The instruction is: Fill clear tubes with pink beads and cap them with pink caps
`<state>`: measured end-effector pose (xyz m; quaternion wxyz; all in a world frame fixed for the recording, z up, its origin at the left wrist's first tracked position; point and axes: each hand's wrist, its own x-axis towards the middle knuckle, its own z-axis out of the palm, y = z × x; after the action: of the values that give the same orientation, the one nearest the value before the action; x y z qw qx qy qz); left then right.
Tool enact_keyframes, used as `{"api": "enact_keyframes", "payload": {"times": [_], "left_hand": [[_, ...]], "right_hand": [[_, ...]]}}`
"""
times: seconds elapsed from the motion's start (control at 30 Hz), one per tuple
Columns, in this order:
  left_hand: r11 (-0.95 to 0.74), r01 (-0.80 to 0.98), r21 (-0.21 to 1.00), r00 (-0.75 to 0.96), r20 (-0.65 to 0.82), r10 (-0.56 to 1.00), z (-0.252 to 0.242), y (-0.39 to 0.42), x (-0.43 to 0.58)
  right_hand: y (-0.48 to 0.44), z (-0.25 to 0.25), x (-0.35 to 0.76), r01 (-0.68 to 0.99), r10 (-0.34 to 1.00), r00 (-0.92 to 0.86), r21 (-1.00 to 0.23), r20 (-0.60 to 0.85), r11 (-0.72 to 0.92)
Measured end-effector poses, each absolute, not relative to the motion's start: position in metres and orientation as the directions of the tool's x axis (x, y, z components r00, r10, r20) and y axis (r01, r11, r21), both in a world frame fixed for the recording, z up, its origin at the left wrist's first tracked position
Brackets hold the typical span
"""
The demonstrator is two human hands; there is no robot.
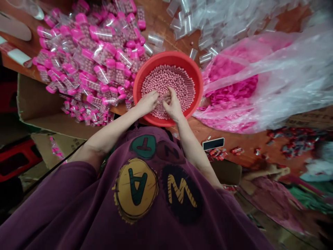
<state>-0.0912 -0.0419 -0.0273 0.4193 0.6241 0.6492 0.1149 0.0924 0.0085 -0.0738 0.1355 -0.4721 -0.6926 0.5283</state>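
A red basin (pixel 137 86) holds a bed of small pink beads (pixel 173 76). Over the beads, near the basin's front side, my left hand (pixel 148 103) and my right hand (pixel 173 106) come close together. Between their curled fingers is a small clear plastic bottle (pixel 163 99), largely hidden by the fingers. To the left of the basin, a big heap of bead-filled clear bottles with bright pink caps (pixel 85 55) covers the table. A clear bag of loose pink caps (pixel 234 83) lies against the basin's right side.
Loose clear bottles (pixel 206 41) lie behind the basin. A cardboard box (pixel 39 104) at the left catches more capped bottles. A phone (pixel 213 143) and small red packets (pixel 237 150) lie near the table's front edge. Another person's arm (pixel 270 172) reaches in at the lower right.
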Motion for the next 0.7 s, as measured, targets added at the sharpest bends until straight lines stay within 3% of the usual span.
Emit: {"api": "enact_keyframes", "payload": {"times": [0.1, 0.27, 0.53, 0.7], "left_hand": [[0.191, 0.648, 0.737, 0.133, -0.356, 0.925, -0.029, -0.037, -0.078], [0.251, 0.667, 0.701, 0.075, -0.398, 0.914, -0.023, -0.036, -0.052], [0.274, 0.740, 0.614, -0.044, -0.361, 0.931, -0.042, 0.002, -0.081], [0.328, 0.727, 0.602, -0.077, -0.404, 0.912, -0.068, 0.039, -0.075]], "right_hand": [[0.001, -0.073, 0.103, 0.463, 0.868, -0.398, -0.882, -0.298, -0.091], [-0.011, -0.072, 0.101, 0.369, 0.934, -0.128, -0.890, -0.335, -0.269], [-0.039, -0.047, 0.130, 0.387, 0.971, -0.072, -0.903, -0.230, -0.185], [-0.037, -0.054, 0.215, 0.473, 0.962, 0.240, -0.849, -0.133, -0.235]]}}
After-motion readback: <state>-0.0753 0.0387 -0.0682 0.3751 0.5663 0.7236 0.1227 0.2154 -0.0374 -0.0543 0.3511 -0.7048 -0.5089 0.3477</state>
